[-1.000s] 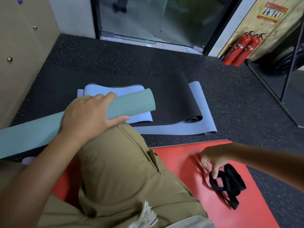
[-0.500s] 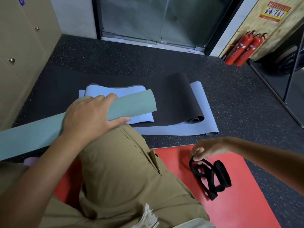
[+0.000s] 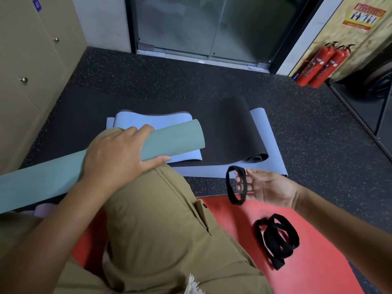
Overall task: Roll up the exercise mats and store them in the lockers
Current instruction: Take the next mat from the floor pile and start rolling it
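A rolled green mat (image 3: pixel 178 139) lies across my thigh, its right end pointing toward the floor mats. My left hand (image 3: pixel 118 153) grips the roll from above, thumb under its near side. My right hand (image 3: pixel 269 187) is raised palm-up above the red mat (image 3: pixel 318 262), its fingers hooked through one black strap loop (image 3: pixel 230 187) that hangs off them. Several more black straps (image 3: pixel 275 240) lie in a heap on the red mat. Ahead, a black mat (image 3: pixel 233 128) lies partly unrolled on a light blue mat (image 3: pixel 267 132).
Beige lockers (image 3: pixel 25 60) with small knobs line the left wall. A glass door (image 3: pixel 212 24) is straight ahead, and two red fire extinguishers (image 3: pixel 320 64) stand at the back right. A dark mirror or frame (image 3: pixel 364 115) runs along the right. The floor is dark speckled rubber.
My right hand has lifted one black strap out of the heap and turned palm-up with it. The other straps stay on the red mat. My left hand has kept its hold on the green roll.
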Demonstrator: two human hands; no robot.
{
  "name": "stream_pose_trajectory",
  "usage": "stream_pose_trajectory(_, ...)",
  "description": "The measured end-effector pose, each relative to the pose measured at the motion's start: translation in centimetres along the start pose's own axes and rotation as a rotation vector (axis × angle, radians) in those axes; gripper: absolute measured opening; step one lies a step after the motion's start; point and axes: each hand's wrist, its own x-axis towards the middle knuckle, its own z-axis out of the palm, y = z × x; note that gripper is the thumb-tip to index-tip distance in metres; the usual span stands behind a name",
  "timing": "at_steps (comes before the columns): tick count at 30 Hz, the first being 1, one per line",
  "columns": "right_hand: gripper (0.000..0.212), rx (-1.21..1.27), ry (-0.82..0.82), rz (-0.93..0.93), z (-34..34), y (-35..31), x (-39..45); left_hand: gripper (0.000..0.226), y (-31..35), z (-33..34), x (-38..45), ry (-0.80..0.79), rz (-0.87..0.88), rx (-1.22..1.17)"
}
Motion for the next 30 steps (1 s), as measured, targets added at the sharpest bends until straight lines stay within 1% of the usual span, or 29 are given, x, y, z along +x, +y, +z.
stream_pose_trajectory(2,0.033,0.078,-0.09,-0.094,1.3,-0.2,0.8,0.072,0.1,0.0,0.0,0.0,-0.005,0.005)
stream_pose_trajectory(3,0.033,0.096,-0.103,-0.145,2.0,-0.2,1.3,0.072,0.1,0.0,0.0,-0.001,-0.007,0.009)
stream_pose_trajectory(6,0.048,0.131,-0.027,-0.294,4.4,-0.5,2.7,0.073,0.1,0.0,0.0,-0.009,-0.007,0.021)
stream_pose_trajectory(9,0.056,0.115,0.041,-0.378,7.1,-0.9,4.2,0.072,0.2,-0.1,0.0,-0.02,-0.013,0.023)
stream_pose_trajectory(13,0.056,0.058,0.007,-0.466,10.5,-1.8,5.7,0.07,0.2,-0.3,-0.1,-0.023,-0.021,0.037)
stream_pose_trajectory(17,0.052,0.071,-0.051,-0.493,12.0,-2.3,7.1,0.07,0.3,-0.4,-0.1,-0.041,-0.038,0.023)
stream_pose_trajectory(20,0.06,0.08,-0.082,-0.49,12.6,-2.7,7.5,0.069,0.2,-0.5,-0.2,-0.038,-0.056,-0.003)
stream_pose_trajectory(22,0.06,0.063,-0.082,-0.49,12.8,-2.9,7.5,0.069,0.2,-0.5,-0.2,-0.038,-0.064,-0.016)
stream_pose_trajectory(26,0.056,-0.095,-0.046,-0.492,13.1,-3.7,7.3,0.073,0.3,-0.1,0.0,-0.061,-0.018,0.018)
stream_pose_trajectory(30,0.065,-0.281,-0.034,-0.452,13.7,-4.8,7.5,0.08,0.3,0.2,0.4,-0.106,0.035,0.037)
